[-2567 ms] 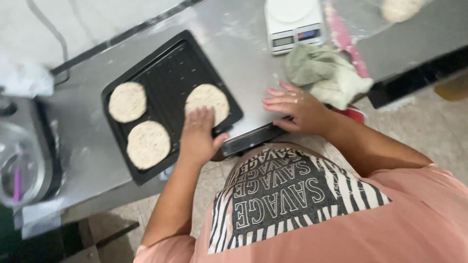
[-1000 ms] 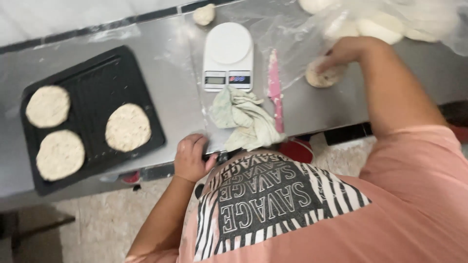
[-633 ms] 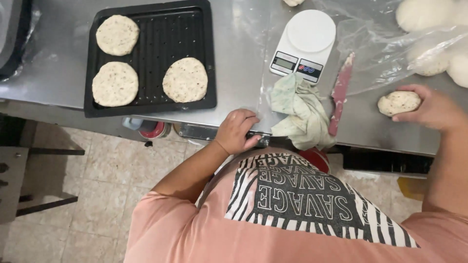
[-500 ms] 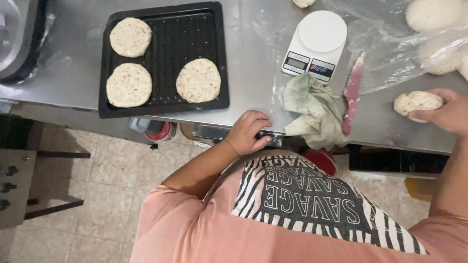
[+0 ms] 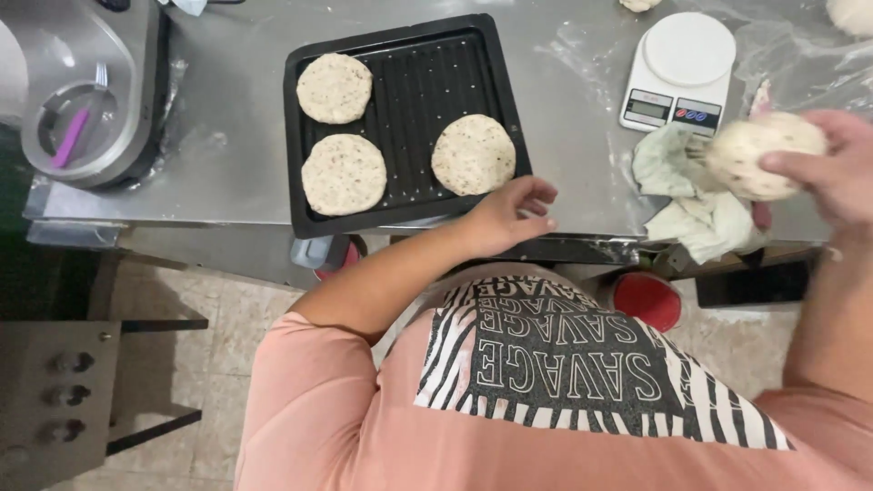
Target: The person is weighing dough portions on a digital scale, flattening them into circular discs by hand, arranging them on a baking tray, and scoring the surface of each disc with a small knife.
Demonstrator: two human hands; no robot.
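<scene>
My right hand [image 5: 832, 168] grips a pale speckled dough ball [image 5: 759, 153], held up over the crumpled green cloth [image 5: 696, 195] at the counter's front edge. My left hand [image 5: 509, 211] hovers empty with fingers apart, just right of the black ridged baking tray [image 5: 414, 95]. On that tray lie three flattened speckled dough discs: one at back left [image 5: 335, 87], one at front left [image 5: 344, 174], one at front right [image 5: 473, 154].
A white kitchen scale [image 5: 680, 75] stands behind the cloth on the floury steel counter [image 5: 227, 109]. A grey appliance with a purple tool [image 5: 86, 95] sits far left. More dough [image 5: 850, 14] lies at the back right. A red object [image 5: 647, 300] is below the counter.
My right hand has picked the dough ball up off the counter and brought it left over the cloth. My left hand has lifted from the counter's edge and opened near the tray.
</scene>
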